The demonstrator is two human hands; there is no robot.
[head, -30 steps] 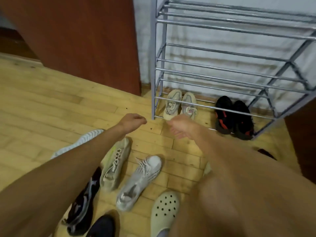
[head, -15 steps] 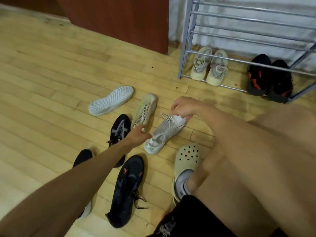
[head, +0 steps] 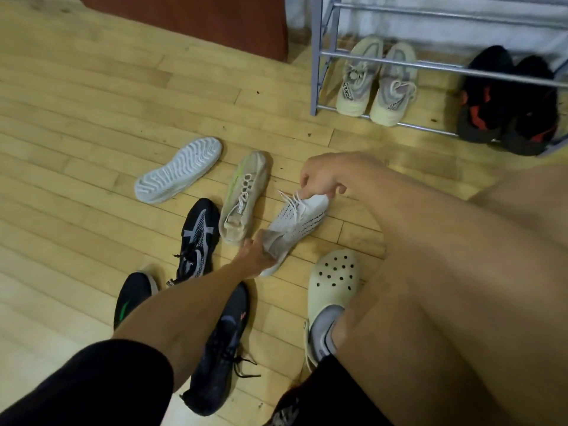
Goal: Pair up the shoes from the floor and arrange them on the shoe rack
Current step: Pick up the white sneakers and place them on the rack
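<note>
A white knit sneaker (head: 296,222) lies on the wooden floor; my left hand (head: 256,256) grips its heel and my right hand (head: 322,176) pinches its toe end by the laces. Left of it sit a beige sneaker (head: 244,195), a white shoe turned sole-up (head: 178,170) and a black-and-grey sneaker (head: 198,238). Two more dark shoes (head: 221,342) lie under my left arm. The grey metal shoe rack (head: 316,56) stands at the upper right with a pale grey pair (head: 375,84) and a black-and-red pair (head: 507,103) at its bottom level.
My foot in a cream clog (head: 333,290) rests just right of the white sneaker. A dark red-brown cabinet (head: 199,20) stands behind the shoes, left of the rack. Bare wooden floor (head: 76,118) stretches to the left.
My view dropped from the rack to the floor shoes. Both hands came down, the left closing on the white sneaker's heel, the right on its toe end.
</note>
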